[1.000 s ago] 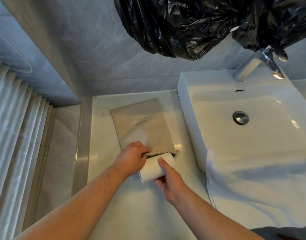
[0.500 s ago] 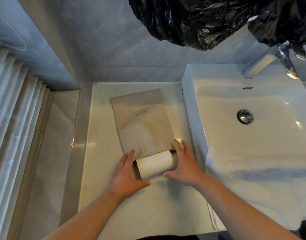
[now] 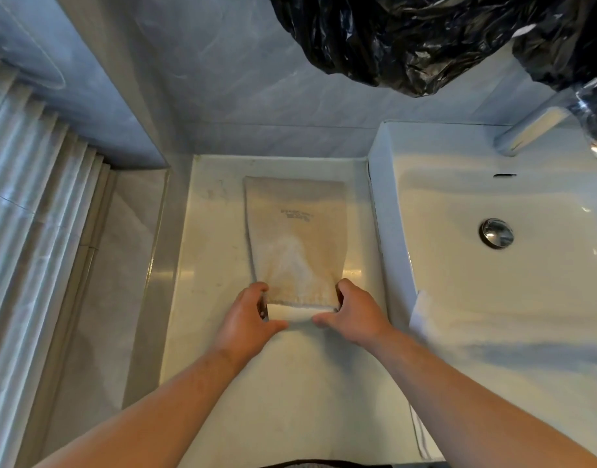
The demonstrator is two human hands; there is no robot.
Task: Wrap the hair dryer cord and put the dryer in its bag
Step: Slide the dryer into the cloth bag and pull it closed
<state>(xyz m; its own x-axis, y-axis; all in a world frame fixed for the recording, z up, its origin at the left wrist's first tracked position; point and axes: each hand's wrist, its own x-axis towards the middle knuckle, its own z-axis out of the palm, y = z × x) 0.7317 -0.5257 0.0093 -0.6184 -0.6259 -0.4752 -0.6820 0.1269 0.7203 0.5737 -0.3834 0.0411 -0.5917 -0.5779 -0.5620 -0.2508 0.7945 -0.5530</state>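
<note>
A beige cloth bag (image 3: pixel 295 231) lies flat on the white counter (image 3: pixel 290 383), its mouth toward me. The white hair dryer (image 3: pixel 295 313) is almost wholly inside; only a narrow white strip shows at the mouth. My left hand (image 3: pixel 246 322) grips the left side of the bag's mouth, fingers curled on the hem. My right hand (image 3: pixel 353 314) grips the right side the same way. The cord is hidden.
A white basin (image 3: pixel 493 265) with a chrome drain (image 3: pixel 496 233) and tap (image 3: pixel 533 128) stands to the right. A white towel (image 3: pixel 513 359) drapes over its front rim. Black plastic (image 3: pixel 425 38) hangs overhead. Grey tiled wall behind, ribbed panel at left.
Both hands moved from the dryer's exposed end to the two sides of the bag's mouth. The bag's hem now covers most of the dryer that stuck out before.
</note>
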